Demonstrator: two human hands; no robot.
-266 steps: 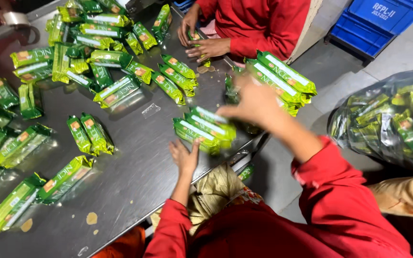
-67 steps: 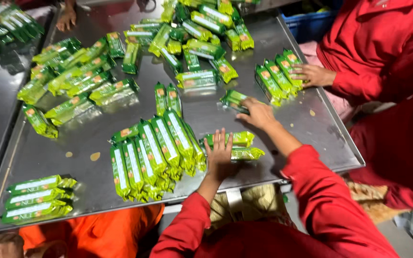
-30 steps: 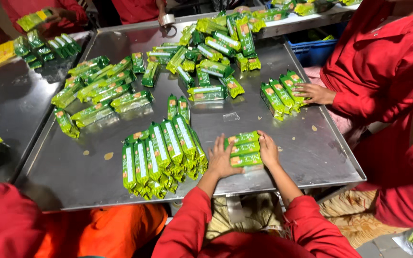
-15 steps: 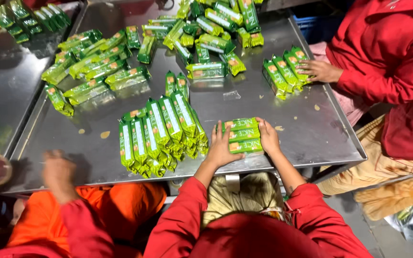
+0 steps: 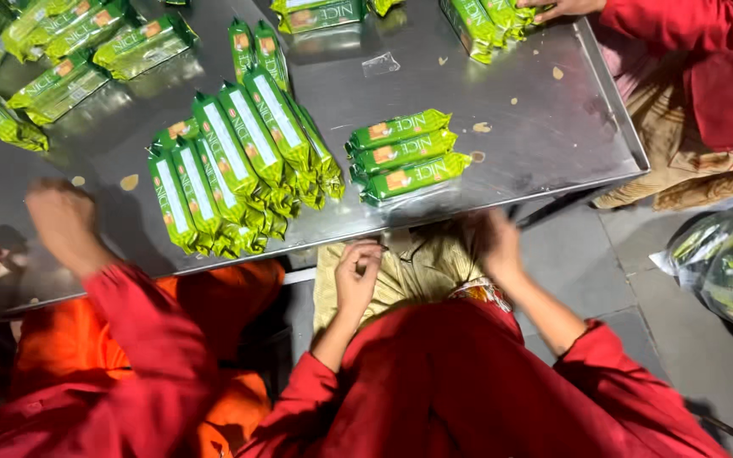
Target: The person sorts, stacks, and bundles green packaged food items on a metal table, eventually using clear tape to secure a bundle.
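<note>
- Three green biscuit packets (image 5: 402, 155) lie stacked side by side near the front edge of the steel table (image 5: 545, 127); half a second ago both your hands pressed on them, now neither touches them, so that small stack reads as squared off and let go.
- Your left hand (image 5: 356, 270) hangs below the table edge over your lap, fingers loosely curled, holding nothing; your right hand (image 5: 497, 244) is blurred, so you cannot tell its spread; it seems empty.
- Left of the stack, just apart, sits the larger fanned bundle of packets (image 5: 239, 161).
- Hard to make out: a co-worker's blurred hand (image 5: 61, 222) at the left; another's hand (image 5: 553, 7) cut off at the top.
</note>
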